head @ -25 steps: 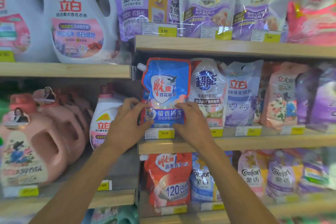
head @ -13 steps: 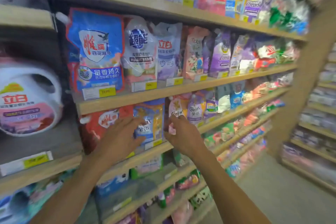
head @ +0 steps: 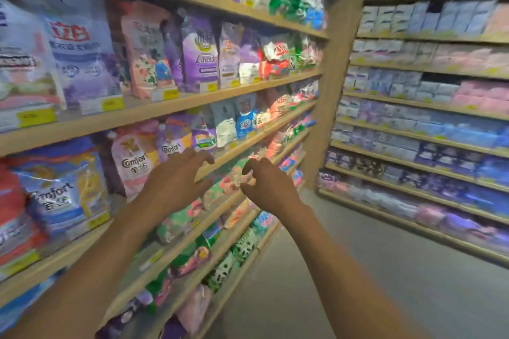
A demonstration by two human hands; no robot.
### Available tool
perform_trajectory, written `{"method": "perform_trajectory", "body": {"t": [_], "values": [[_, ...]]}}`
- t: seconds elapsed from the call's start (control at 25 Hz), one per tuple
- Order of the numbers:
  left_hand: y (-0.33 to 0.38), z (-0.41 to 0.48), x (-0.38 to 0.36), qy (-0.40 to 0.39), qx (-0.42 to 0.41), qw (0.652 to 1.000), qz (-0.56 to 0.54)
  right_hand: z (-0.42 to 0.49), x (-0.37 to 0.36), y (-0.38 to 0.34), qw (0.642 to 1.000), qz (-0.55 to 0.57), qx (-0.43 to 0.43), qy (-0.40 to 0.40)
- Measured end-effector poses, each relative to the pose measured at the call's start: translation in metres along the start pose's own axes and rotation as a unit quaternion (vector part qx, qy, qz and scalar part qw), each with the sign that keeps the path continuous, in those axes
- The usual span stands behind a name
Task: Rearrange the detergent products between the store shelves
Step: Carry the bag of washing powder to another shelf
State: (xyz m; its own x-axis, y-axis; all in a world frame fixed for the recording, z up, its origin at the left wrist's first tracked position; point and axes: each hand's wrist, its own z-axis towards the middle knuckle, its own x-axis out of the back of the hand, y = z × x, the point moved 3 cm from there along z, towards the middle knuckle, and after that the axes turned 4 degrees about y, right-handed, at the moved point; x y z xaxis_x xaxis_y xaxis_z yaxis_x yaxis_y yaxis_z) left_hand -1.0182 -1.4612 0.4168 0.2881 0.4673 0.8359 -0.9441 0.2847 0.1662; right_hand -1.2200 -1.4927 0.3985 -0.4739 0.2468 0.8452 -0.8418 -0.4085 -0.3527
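Item: detergent refill pouches on wooden store shelves (head: 154, 111), left half of the frame; a second run of shelving with purple and pink packs fills the right. Hands: left hand (head: 176, 181) and right hand (head: 268, 187), both at centre frame, empty, fingers spread and curled, neither grip closed on anything; they hover just in front of the shelf edge without clear contact. Nearest stock: pink Comfort pouch (head: 135, 162) at centre left, purple Comfort pouch (head: 173, 137) just beside it, blue Comfort pouch (head: 57, 190) at lower left, all on the same shelf; lavender pouch (head: 199, 55) one shelf up, upper centre. Step in hand, as judged: reaching for the next pouch to move; which one is not determinable, as the picture is smeared by motion. Handling note: take a pouch with both hands at its sides near the base, lift clear of the yellow price tags (head: 111, 104) on the shelf lip, and keep it upright so neighbours do not topple. Materials: pouches are soft, glossy plastic film, creased, bulging low and flat at the sealed top, some with a corner spout; likely slippery and floppy. Shelves are flat, matte, pale wood-toned boards.
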Motion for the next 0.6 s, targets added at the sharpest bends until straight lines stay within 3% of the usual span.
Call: {"method": "perform_trajectory", "body": {"t": [0.28, 0.6], "values": [[0.118, 0.104, -0.100, -0.042, -0.044, 0.998, -0.003, 0.025, 0.060, 0.164, 0.997, -0.043, -0.052, 0.024], [0.178, 0.207, -0.175, -0.051, -0.055, 0.996, 0.038, 0.076, 0.079, 0.284, 0.997, -0.052, -0.060, 0.020]]}}
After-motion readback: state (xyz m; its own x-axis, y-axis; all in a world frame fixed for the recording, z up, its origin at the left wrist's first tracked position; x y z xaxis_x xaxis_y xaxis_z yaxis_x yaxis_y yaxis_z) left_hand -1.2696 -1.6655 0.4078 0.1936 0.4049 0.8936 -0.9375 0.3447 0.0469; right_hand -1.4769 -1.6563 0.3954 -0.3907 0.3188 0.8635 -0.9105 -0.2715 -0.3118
